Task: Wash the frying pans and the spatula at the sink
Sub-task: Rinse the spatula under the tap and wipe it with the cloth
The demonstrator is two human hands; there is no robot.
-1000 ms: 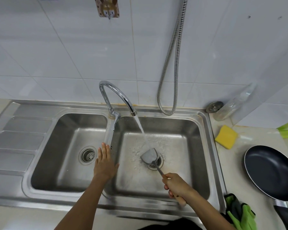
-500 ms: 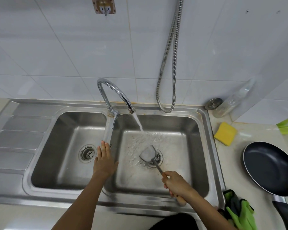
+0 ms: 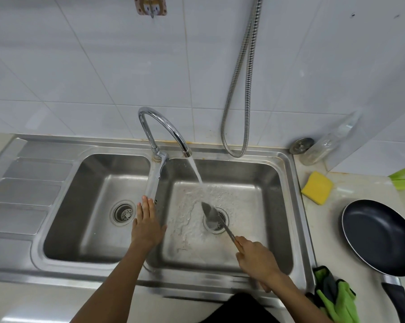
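A metal spatula (image 3: 211, 213) is under the running water over the drain of the right sink basin (image 3: 273, 206). My right hand (image 3: 255, 259) grips its handle, and the blade is turned nearly edge-on. My left hand (image 3: 146, 226) lies flat with straight fingers on the divider between the two basins, just below the long tap lever. A black frying pan (image 3: 381, 236) sits on the counter at the right, its handle pointing toward me. Water streams from the curved faucet (image 3: 164, 129).
A yellow sponge (image 3: 317, 187) lies on the counter beside the sink. A green cloth (image 3: 336, 297) is bunched at the counter's near right. A clear bottle (image 3: 329, 143) and a round metal lid (image 3: 301, 145) sit by the wall. A shower hose (image 3: 241, 89) hangs behind the sink.
My right hand has rotated the spatula under the stream, so its blade went from facing up to nearly edge-on. My left hand has stayed on the divider.
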